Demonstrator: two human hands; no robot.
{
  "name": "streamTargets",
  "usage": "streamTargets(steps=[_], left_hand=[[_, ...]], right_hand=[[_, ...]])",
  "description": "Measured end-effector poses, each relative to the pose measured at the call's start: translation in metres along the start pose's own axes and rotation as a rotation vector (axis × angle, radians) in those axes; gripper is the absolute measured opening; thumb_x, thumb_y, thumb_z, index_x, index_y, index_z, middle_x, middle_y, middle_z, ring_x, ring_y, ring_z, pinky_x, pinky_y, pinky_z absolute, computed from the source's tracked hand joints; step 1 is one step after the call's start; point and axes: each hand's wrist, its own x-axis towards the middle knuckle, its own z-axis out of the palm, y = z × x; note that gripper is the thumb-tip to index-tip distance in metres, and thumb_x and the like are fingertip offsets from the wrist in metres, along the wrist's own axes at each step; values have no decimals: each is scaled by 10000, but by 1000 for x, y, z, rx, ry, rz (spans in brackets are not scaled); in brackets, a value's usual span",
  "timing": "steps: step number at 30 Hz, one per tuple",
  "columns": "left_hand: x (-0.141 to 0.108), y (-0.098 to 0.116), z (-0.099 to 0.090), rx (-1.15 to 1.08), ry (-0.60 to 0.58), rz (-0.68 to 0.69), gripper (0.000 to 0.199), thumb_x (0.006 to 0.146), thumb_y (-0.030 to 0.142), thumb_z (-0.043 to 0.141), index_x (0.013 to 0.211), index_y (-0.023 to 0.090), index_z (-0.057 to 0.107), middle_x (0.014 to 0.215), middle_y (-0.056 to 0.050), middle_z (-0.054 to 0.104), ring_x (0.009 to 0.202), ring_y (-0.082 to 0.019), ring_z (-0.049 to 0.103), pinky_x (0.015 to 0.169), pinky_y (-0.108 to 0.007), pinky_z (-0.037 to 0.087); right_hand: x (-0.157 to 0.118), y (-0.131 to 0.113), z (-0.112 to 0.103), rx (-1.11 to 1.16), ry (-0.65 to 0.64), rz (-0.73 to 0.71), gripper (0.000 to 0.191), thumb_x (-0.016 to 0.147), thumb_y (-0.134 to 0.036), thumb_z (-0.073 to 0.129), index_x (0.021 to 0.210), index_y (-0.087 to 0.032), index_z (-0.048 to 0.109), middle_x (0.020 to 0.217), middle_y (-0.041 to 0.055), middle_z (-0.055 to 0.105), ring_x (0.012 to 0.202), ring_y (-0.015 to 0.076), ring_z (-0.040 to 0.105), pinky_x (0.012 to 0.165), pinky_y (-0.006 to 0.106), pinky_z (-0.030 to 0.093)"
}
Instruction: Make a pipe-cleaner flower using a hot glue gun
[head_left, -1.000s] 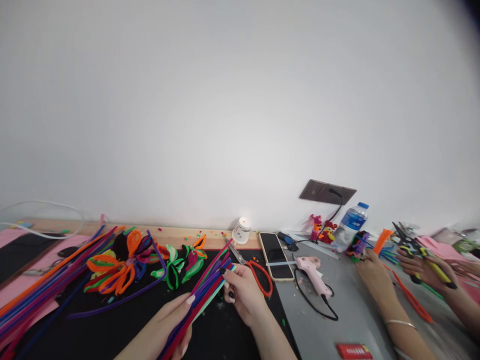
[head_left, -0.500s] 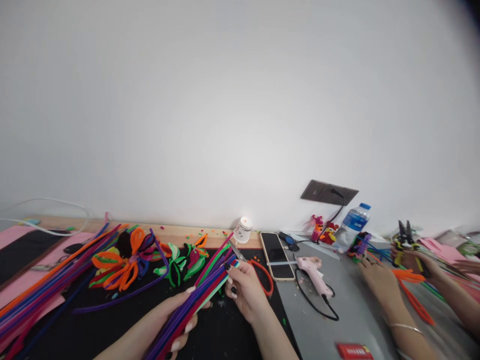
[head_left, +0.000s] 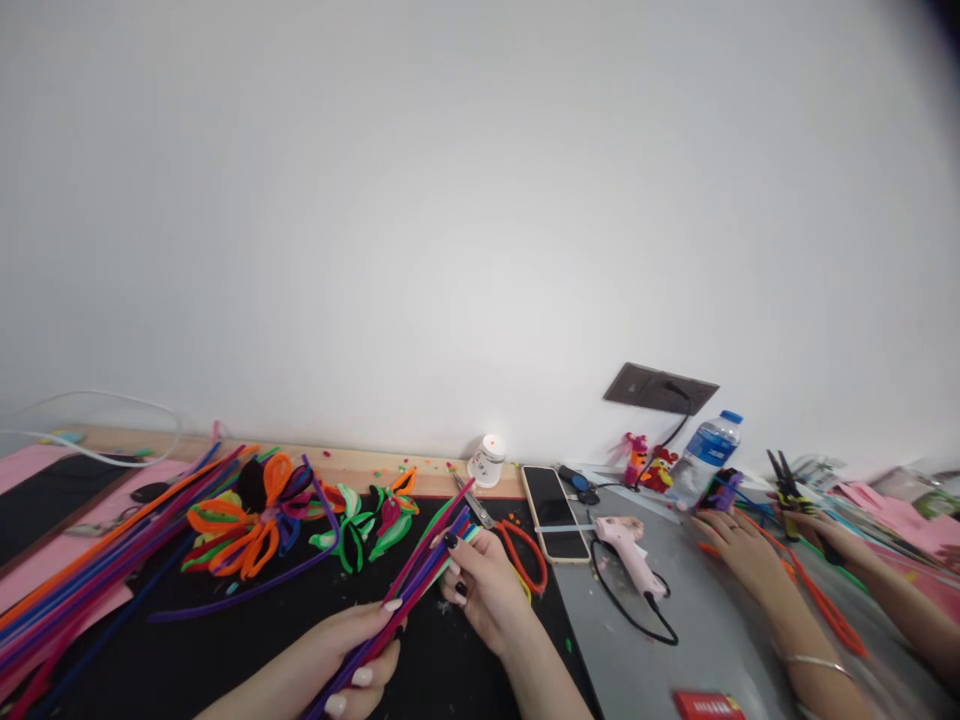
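Note:
My left hand [head_left: 358, 648] is wrapped round a bundle of fuzzy pipe cleaners [head_left: 411, 598] in purple, magenta, green and blue, slanting up to the right. Near the upper ends, my right hand [head_left: 486, 588] pinches part of the same bundle between thumb and fingers. Just beyond the right hand lie scissors [head_left: 531, 558] with orange handles. A pipe-cleaner flower [head_left: 262, 520] with orange loops and a green-and-white pipe-cleaner piece [head_left: 352, 528] rest on the black mat [head_left: 247, 650] behind the left hand.
More long pipe cleaners [head_left: 97, 570] lie at left. Toward the wall stand a paper cup [head_left: 487, 460] and a water bottle [head_left: 705, 455]. A phone [head_left: 555, 512] and a pink glue gun [head_left: 628, 552] lie right of the mat. At far right, another person's hands [head_left: 739, 555] work beside pliers [head_left: 787, 490].
My right hand has shifted slightly left and down along the bundle, and the scissors show more fully. The other person's pliers have moved left and lower.

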Motion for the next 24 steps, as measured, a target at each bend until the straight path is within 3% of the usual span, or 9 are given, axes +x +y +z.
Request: streamTargets(steps=[4,10,18,24], left_hand=[[-3,2,3,16,-12,7,341,874,456,349,688,225,515,361,88,403,221,-14,129,240,-122,160],[-5,8,5,40,-42,40,261,810,463,508,723,217,506,399,80,505,188,-27,239,201,-139,234],[-9,2,17,178,281,273,464,713,554,572,993,195,481,483,17,643,316,-109,541,292,-155,369],[-18,5,28,168,368,288,383,748,475,578,995,192,506,487,33,627,355,-109,561,334,-157,388]], right_hand=[[-3,2,3,-62,-40,25,221,716,-312,719,751,-133,595,494,-79,403,394,24,278,384,174,198],[-2,11,4,7,2,64,278,719,-353,707,711,-169,500,508,-90,386,406,28,303,394,164,216],[1,7,7,104,90,12,275,697,-341,695,648,-159,495,601,-31,524,444,51,413,352,147,225],[3,5,3,112,58,5,248,718,-346,675,653,-153,533,583,-3,567,437,77,471,346,162,275]])
